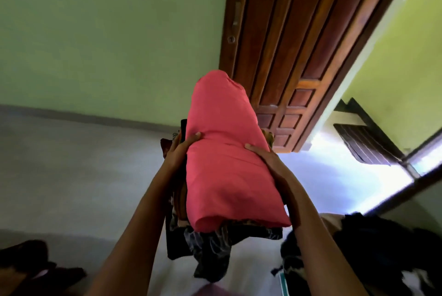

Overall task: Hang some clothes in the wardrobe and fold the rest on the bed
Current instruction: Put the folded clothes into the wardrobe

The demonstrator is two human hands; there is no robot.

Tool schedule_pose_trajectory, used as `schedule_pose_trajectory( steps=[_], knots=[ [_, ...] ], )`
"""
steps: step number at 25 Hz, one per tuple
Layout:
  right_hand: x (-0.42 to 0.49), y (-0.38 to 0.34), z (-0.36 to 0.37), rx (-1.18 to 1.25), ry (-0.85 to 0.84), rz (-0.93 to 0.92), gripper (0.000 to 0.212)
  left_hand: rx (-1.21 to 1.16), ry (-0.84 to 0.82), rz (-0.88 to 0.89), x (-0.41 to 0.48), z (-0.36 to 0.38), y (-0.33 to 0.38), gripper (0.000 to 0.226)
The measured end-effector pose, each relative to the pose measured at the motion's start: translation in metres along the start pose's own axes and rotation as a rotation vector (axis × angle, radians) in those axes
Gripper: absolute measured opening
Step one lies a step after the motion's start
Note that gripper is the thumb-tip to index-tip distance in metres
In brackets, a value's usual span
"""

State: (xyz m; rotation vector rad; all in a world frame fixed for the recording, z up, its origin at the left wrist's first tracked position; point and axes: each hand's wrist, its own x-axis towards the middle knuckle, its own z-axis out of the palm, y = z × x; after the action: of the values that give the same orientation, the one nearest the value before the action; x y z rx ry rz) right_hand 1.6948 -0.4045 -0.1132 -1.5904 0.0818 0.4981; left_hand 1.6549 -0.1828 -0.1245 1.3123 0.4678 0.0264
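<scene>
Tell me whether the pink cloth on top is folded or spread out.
Folded: the pink cloth lies as a compact doubled bundle with rounded ends, held between the left hand and right hand.

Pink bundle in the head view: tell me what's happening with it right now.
A person holds the pink bundle out in front with both hands. The left hand grips its left side, thumb on top, and the right hand clasps the right side. Dark patterned garments hang loose beneath it. A wooden door stands behind, and more dark clothes lie heaped at the lower right. The bundle is up in the air, not set down.
</scene>
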Motion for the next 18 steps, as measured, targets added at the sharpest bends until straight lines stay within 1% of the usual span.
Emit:
schedule_pose_trajectory(
  steps=[4,5,7,9,10,12,14,15,17,18],
  knots=[
    [0.1,-0.038,0.034,-0.034,-0.145,-0.026,0.073,-0.033,0.117,0.031,0.075,-0.029,0.028,0.107],
    [0.126,-0.045,0.049,-0.046,-0.181,-0.014,0.075,-0.044,0.159,0.04,0.094,-0.042,0.033,0.111],
    [0.18,-0.056,0.085,-0.081,-0.265,0.024,0.088,-0.061,0.24,0.036,0.138,-0.075,0.042,0.116],
    [0.227,-0.065,0.118,-0.094,-0.341,0.024,0.082,-0.101,0.285,0.035,0.175,-0.104,0.05,0.109],
    [0.255,-0.072,0.138,-0.102,-0.378,0.017,0.078,-0.134,0.317,0.052,0.2,-0.121,0.053,0.099],
    [0.309,-0.089,0.183,-0.145,-0.421,0.019,0.085,-0.17,0.409,0.049,0.249,-0.158,0.068,0.081],
    [0.356,-0.112,0.232,-0.186,-0.46,0.026,0.092,-0.17,0.466,0.056,0.292,-0.201,0.095,0.077],
    [0.377,-0.123,0.255,-0.193,-0.478,0.026,0.087,-0.18,0.487,0.08,0.31,-0.224,0.109,0.08],
    [0.411,-0.142,0.296,-0.184,-0.521,0.011,0.067,-0.153,0.495,0.087,0.339,-0.263,0.132,0.1],
    [0.429,-0.15,0.317,-0.184,-0.543,0.013,0.062,-0.134,0.504,0.078,0.354,-0.282,0.141,0.109]
  ],
)
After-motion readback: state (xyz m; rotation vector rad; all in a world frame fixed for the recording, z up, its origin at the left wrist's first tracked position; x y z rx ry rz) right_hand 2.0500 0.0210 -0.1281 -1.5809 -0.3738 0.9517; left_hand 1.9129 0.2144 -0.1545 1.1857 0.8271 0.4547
